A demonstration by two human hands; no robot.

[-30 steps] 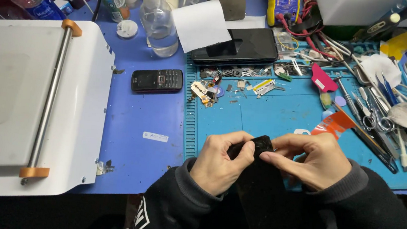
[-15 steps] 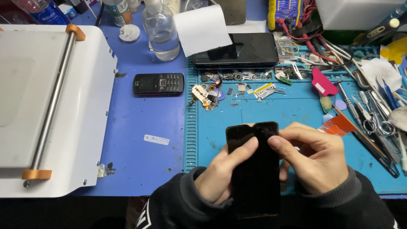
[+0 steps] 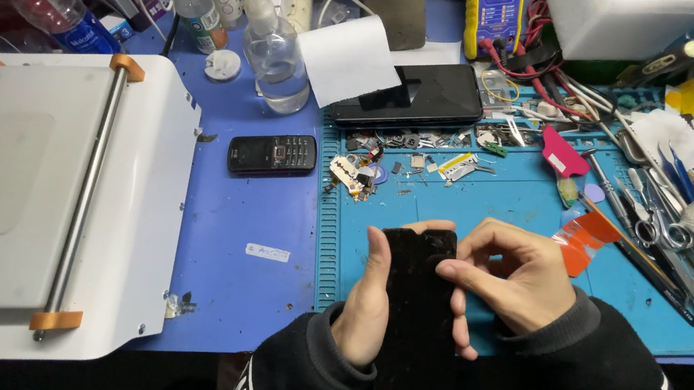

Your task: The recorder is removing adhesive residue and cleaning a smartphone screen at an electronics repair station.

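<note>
A long black phone screen panel point(image 3: 417, 320) stands upright in front of my chest, over the near edge of the blue work mat point(image 3: 515, 211). My left hand point(image 3: 364, 307) grips its left edge from behind, thumb along the side. My right hand point(image 3: 509, 274) rests on its upper right, fingers curled, with the thumb pressing on the dark face near the top. The panel's lower end has a thin orange edge.
A white laminating machine point(image 3: 42, 191) fills the left. A small black keypad phone point(image 3: 272, 153) lies on the blue table. A black smartphone point(image 3: 412, 96) under white paper, bottles point(image 3: 276, 48), loose small parts, a pink pick point(image 3: 563, 152), tweezers and tools crowd the far and right sides.
The panel has moved up and slightly forward over the mat. My right thumb now presses near its top, and my left hand has slid along its left edge.
</note>
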